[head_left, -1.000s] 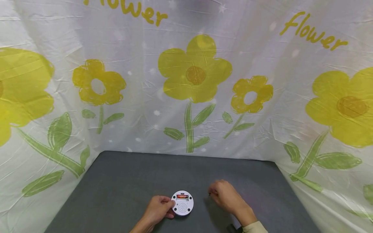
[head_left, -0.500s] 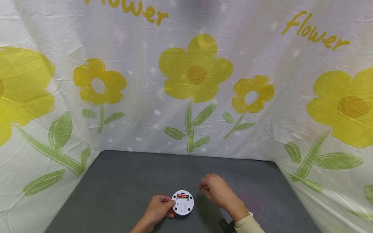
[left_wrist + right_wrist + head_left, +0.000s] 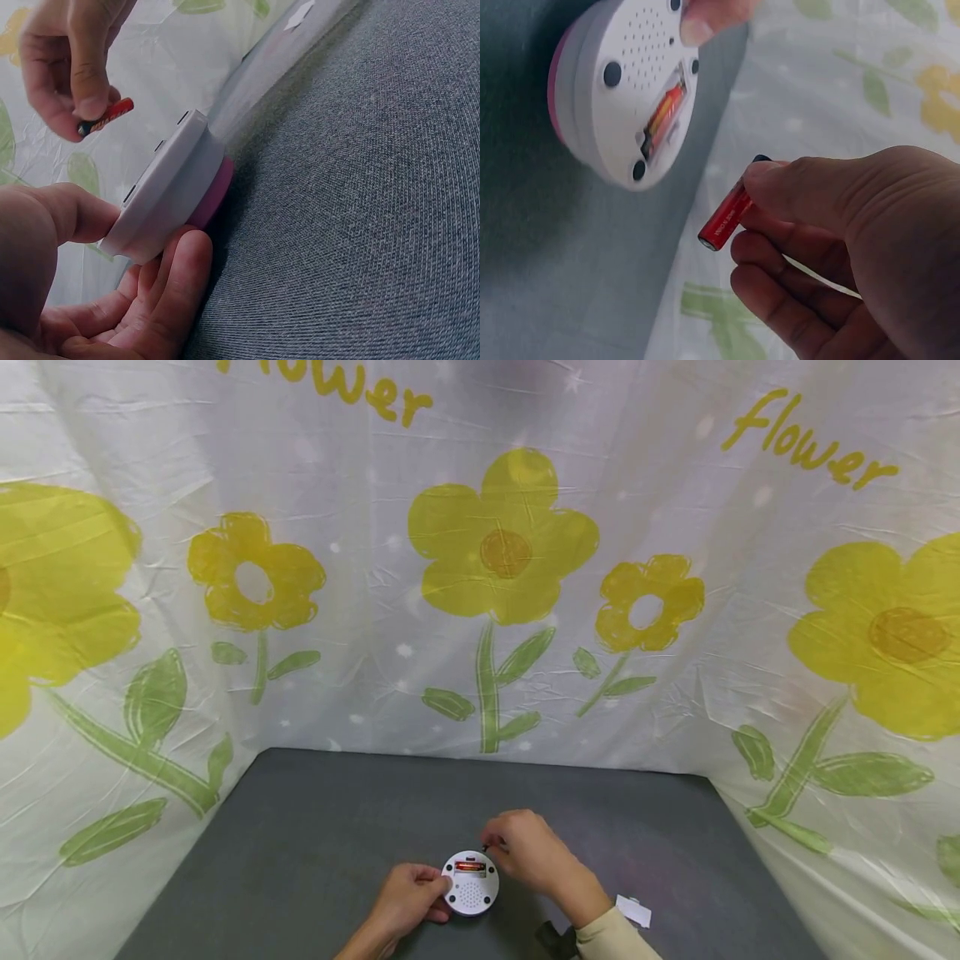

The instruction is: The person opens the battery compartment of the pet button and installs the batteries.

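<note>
A round white device [image 3: 471,893] with a pink lower edge lies with its perforated face and dark round feet upward. One red battery [image 3: 663,120] sits in its open compartment. My left hand [image 3: 409,897] grips the device's left edge, thumb on top and fingers beneath, as the left wrist view shows. Between thumb and fingers my right hand [image 3: 528,852] pinches a second red battery [image 3: 730,210] with a black end. That hand is at the device's upper right edge in the head view, and the battery is held above the device, apart from it, in the left wrist view.
A small white piece [image 3: 633,911] lies on the dark grey tabletop [image 3: 337,810], right of the right forearm. A white curtain [image 3: 360,610] printed with yellow flowers stands behind and at both sides of the table.
My right hand has moved left with its battery, from right of the device to its upper right edge. The white piece has come into view past the sleeve. My left hand stays put.
</note>
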Demonstrator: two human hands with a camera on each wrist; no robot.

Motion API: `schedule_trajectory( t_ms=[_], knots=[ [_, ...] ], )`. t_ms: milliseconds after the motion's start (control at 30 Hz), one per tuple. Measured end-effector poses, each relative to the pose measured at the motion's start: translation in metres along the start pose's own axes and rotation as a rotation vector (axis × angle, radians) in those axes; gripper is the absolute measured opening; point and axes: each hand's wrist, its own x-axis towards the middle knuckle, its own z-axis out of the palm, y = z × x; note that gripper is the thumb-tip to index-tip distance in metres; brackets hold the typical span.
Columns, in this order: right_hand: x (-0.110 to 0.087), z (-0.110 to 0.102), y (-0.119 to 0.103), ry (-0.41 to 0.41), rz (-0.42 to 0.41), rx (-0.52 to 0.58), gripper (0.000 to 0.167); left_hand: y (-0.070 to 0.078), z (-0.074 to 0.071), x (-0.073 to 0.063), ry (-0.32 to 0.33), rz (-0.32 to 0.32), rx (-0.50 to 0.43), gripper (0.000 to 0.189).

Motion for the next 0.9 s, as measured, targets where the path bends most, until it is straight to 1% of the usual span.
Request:
schedule_trajectory(
  t_ms=[233, 333, 500, 800, 900],
  knots=[
    [0.009, 0.014, -0.007, -0.052, 0.026, 0.046, 0.010, 0.002, -0.001, -0.001, -0.002, -0.001, 0.008, 0.025],
    [0.012, 0.020, -0.009, -0.055, 0.014, 0.055, 0.009, 0.002, -0.001, -0.001, -0.004, -0.005, 0.009, 0.024],
    [0.015, 0.030, -0.011, -0.062, -0.011, 0.031, 0.007, 0.001, 0.000, 0.000, -0.012, 0.000, -0.002, 0.023],
    [0.015, 0.042, -0.012, -0.057, -0.002, 0.010, 0.013, 0.002, -0.001, 0.000, -0.012, -0.019, 0.011, 0.023],
    [0.014, 0.045, -0.012, -0.059, -0.001, 0.007, 0.013, 0.002, -0.001, 0.000, -0.012, -0.017, 0.010, 0.023]
  ],
)
